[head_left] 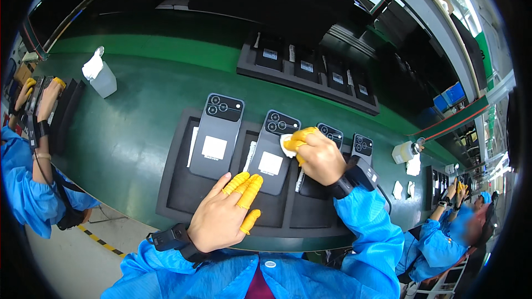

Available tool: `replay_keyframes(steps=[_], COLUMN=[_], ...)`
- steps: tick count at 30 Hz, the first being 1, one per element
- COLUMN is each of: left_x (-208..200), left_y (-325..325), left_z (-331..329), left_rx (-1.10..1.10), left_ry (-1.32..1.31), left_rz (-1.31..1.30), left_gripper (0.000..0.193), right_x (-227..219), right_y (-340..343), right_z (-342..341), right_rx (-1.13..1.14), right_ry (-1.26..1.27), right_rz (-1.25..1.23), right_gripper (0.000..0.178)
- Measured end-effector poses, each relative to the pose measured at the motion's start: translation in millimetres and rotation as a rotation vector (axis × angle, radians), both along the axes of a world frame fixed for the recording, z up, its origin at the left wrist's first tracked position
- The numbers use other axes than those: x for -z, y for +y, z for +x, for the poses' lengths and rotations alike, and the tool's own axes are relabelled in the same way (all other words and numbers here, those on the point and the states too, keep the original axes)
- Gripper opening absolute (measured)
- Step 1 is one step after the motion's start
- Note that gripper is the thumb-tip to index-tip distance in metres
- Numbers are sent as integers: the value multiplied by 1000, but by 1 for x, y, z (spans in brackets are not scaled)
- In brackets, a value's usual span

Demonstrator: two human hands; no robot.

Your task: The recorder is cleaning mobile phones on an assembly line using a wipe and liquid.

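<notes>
A black foam tray (169, 191) holds several dark grey phones, backs up, each with a cluster of round camera lenses at its top. The second phone from the left (261, 149) carries a white square label (270, 164). My right hand (320, 158), in yellow finger cots, pinches a crumpled white wipe (287, 146) against that phone's right edge, just below its cameras. My left hand (219, 218) lies with fingers spread, some in yellow cots, the fingertips at the phone's lower left edge. Left of it, another labelled phone (223, 127) rests tilted. My right hand partly covers the third phone (331, 132).
A second black tray (310, 86) with dark labelled items lies farther back. A container with white wipes (103, 82) stands at the far left; a bottle (403, 153) and crumpled wipes (398, 190) are at the right. Co-workers in blue sit on both sides of the green bench.
</notes>
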State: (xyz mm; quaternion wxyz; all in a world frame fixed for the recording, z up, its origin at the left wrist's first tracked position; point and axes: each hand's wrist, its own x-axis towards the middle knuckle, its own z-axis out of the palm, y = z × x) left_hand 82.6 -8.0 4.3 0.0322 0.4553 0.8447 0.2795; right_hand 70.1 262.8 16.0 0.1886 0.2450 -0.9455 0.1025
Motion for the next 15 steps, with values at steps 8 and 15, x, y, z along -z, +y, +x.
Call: replay_keyframes(steps=[8, 15], left_x=[0, 4], left_y=[2, -1], left_z=[1, 0], left_rx=[2, 9], left_ry=[31, -16], left_rz=[15, 12], left_gripper=[57, 54], right_x=[9, 5], right_y=[-5, -37], right_z=[13, 48], right_rx=[12, -206], right_ry=[-42, -245], right_rz=[-105, -171], right_gripper=[23, 31])
